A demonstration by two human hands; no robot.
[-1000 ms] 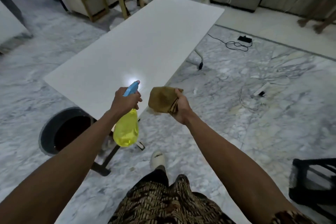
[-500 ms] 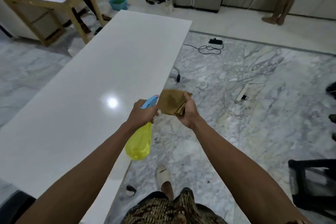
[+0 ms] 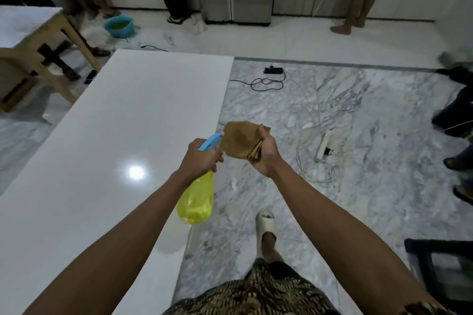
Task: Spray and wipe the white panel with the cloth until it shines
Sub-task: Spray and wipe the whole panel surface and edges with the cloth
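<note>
Since the earlier frames the view has been swung so that the white panel (image 3: 107, 161) lies lengthwise on the left, and the spray bottle (image 3: 198, 194) and cloth (image 3: 240, 139) have been brought together until the blue nozzle nearly touches the cloth, which suggests the cloth is being wetted before any wiping is begun. The bottle's neck is wrapped by the left hand (image 3: 202, 158) and the folded cloth is pinched in the closed fingers of the right hand (image 3: 266, 153), both held off the panel's right edge. Loose cables (image 3: 268, 83) and a power strip (image 3: 323, 146) are seen on the marble floor (image 3: 358, 186) to the right, and bystanders' legs (image 3: 355, 7) at the far wall; nothing is seen lying on the panel.
</note>
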